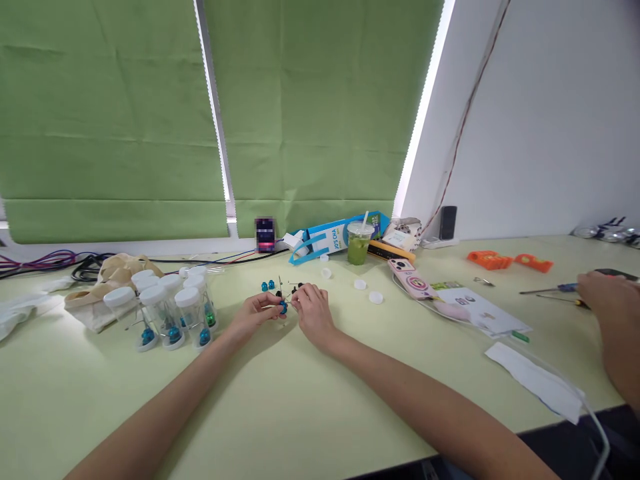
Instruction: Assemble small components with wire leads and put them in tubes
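Over the middle of the table, my left hand [260, 312] pinches a small shiny blue ball-like part [283, 307] with a thin metal rod standing up from it. My right hand [313, 310] is close beside it, fingers closed together near the same part; what they grip is too small to make out. Behind my hands lie two more blue parts [268, 285] and a few small black-tipped metal pieces [295, 287]. Left of my left hand stand several clear tubes with white caps [187, 298], with blue or green parts and rods inside.
Loose white caps [360, 285] lie right of my hands. Behind them stand a green drink cup [358, 247] and a blue-white bag [325, 239]. A pink phone [411, 280], papers [480, 310] and a cable lie rightward. Another person's hand [603, 297] is near screwdrivers [550, 289] at far right.
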A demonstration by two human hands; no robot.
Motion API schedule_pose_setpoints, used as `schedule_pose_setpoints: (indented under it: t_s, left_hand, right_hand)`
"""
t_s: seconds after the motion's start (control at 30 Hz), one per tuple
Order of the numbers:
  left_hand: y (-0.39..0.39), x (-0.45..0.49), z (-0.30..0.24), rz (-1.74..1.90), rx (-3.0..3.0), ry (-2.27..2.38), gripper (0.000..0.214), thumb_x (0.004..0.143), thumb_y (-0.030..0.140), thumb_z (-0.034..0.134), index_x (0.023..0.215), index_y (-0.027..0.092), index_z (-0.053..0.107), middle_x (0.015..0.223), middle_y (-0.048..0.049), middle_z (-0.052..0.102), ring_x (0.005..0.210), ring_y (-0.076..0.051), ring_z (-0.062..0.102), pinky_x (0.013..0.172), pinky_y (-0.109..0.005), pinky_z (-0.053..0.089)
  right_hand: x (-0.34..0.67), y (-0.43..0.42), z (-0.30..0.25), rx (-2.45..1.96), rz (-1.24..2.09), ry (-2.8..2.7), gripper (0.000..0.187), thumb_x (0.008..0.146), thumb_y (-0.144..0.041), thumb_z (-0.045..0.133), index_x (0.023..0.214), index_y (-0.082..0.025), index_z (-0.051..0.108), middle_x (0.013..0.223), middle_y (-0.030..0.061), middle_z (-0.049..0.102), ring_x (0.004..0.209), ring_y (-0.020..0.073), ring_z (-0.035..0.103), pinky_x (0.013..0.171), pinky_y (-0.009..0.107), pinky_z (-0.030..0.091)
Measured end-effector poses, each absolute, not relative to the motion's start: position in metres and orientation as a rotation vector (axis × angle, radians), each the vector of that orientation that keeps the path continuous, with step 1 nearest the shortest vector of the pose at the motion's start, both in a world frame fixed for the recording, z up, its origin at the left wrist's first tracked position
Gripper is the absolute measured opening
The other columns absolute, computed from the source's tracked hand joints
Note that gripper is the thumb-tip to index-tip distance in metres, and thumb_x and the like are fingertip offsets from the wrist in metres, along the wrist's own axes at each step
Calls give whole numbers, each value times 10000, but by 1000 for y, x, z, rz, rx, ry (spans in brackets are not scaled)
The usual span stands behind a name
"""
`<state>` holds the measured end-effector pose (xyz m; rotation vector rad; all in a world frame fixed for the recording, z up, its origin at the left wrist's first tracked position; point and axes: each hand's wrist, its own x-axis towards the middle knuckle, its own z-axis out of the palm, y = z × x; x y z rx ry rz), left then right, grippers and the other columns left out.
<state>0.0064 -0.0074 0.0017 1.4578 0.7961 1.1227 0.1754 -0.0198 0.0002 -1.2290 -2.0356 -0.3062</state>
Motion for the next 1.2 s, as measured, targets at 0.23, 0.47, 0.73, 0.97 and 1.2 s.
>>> schedule_pose_setpoints:
  t_s: [0.23, 0.47, 0.73, 0.97, 1.2]
  left_hand:
    - [-6, 6, 1, 1111, 1456, 784, 181, 657, 255, 693, 789, 158, 616, 801, -20, 623, 689, -149, 613, 692, -284, 464]
    - [-7, 6, 1, 1113, 1456, 785, 188, 652, 260, 696, 784, 157, 611, 815, -22, 625, 684, -151, 616, 689, -285, 461]
    - [-9, 7, 4, 1095, 1468, 791, 164, 670, 255, 686, 777, 155, 613, 791, -19, 627, 677, -139, 617, 685, -266, 452]
    - [-9, 8, 3, 1093, 1468, 788, 171, 665, 260, 688, 779, 154, 617, 783, -29, 637, 668, -145, 619, 689, -276, 454]
    - [-9, 7, 0, 1107, 1468, 786, 172, 660, 273, 689, 772, 163, 617, 849, -33, 644, 696, -156, 624, 716, -297, 457]
  right_hand:
    - [175, -20, 0, -1243, -329, -2035, 83, 867, -154, 440, 820, -190, 498, 885, 27, 518, 849, 169, 445, 716, 287, 274]
    - [175, -20, -1, -1243, -334, -2035, 92, 871, -157, 429, 822, -189, 499, 884, 32, 515, 850, 171, 443, 713, 285, 273]
    - [175, -19, -2, -1244, -349, -2032, 101, 863, -137, 434, 810, -188, 504, 883, 30, 515, 855, 168, 445, 710, 283, 271]
    - [175, -19, -3, -1254, -364, -2032, 116, 875, -152, 417, 812, -183, 510, 889, 39, 518, 854, 173, 445, 705, 287, 273]
    - [174, -19, -4, -1255, -354, -2032, 121, 876, -152, 413, 815, -185, 511, 894, 39, 520, 854, 173, 445, 702, 287, 278]
